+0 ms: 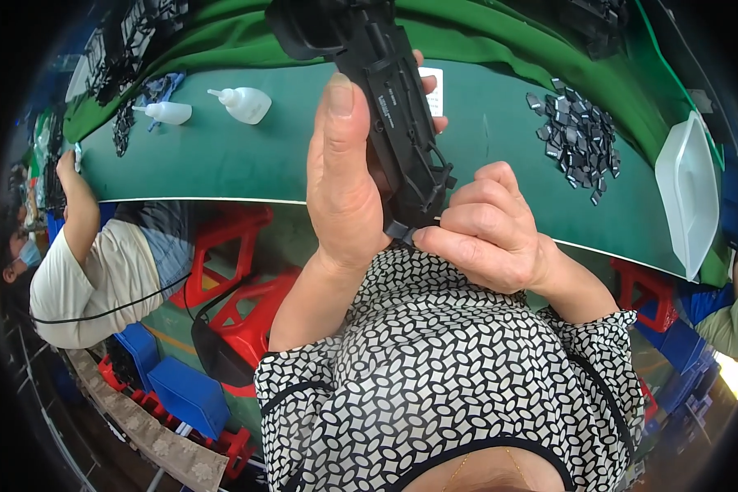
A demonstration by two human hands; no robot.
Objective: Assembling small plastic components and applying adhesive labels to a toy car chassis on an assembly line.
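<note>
While my left hand [344, 193] has its fingers [429, 84] wrapped around the long black plastic part [398, 111], thumb flat along the near side, the piece is up in the air, tilted, in view over the desk [287, 164]! And my right hand [496, 234] is at its lower end, fingers curled narrow and touching; whether they pinch anything, I can't tell. Off right, a pile of small black pieces [578, 135] lies near a white tray [687, 193]; off left, two white bottles [246, 104].

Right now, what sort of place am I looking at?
Probably an assembly workshop: a held black part, a pile of small pieces on a green table, and another person at its edge.
</note>
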